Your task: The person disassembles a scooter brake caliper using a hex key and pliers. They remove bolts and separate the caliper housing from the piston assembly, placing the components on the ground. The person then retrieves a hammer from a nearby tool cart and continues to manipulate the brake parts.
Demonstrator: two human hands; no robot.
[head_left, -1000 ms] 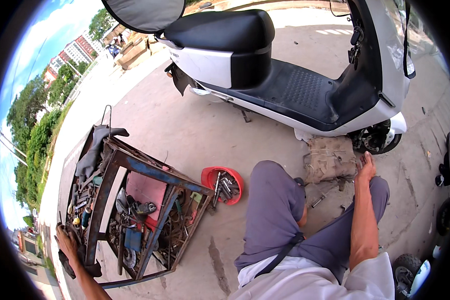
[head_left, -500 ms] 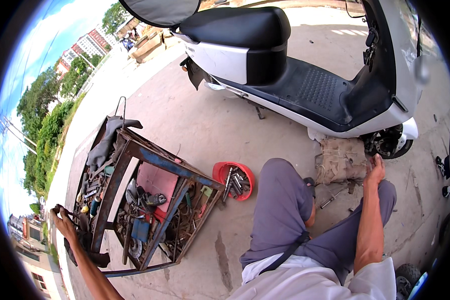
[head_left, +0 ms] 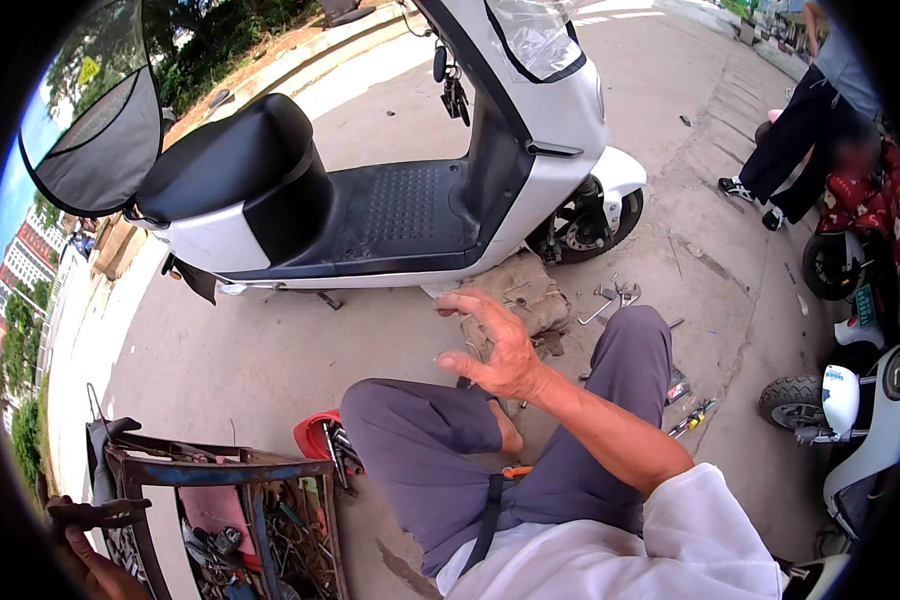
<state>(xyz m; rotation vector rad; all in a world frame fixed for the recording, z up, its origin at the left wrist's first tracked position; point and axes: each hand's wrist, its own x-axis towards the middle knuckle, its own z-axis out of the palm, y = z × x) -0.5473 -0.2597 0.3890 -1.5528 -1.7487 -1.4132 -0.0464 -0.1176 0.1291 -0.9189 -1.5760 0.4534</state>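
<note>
My left hand [head_left: 95, 562] is at the lower left beside the rusty tool rack [head_left: 225, 472], its fingers closed around a dark brown, worn-looking piece [head_left: 100, 513] whose kind I cannot make out. Above my lap, my right hand [head_left: 500, 350] is raised with thumb and fingers apart and nothing in it. Behind that hand a bundled brown sack [head_left: 530, 290] lies on the ground near the front wheel [head_left: 595, 225] of a white and black electric scooter [head_left: 400, 220]. Pliers, wrenches and loose parts fill the rack.
A red bowl-shaped container [head_left: 315, 437] with metal tools stands between rack and my knee. Wrenches [head_left: 615, 298] lie past my other knee, a screwdriver [head_left: 695, 418] beside it. A person [head_left: 810, 130] stands at the far right near parked scooters [head_left: 870, 430].
The view has swung right, bringing the person and parked scooters in. My right hand has lifted from beside my knee to above my lap. The left still grips the dark piece.
</note>
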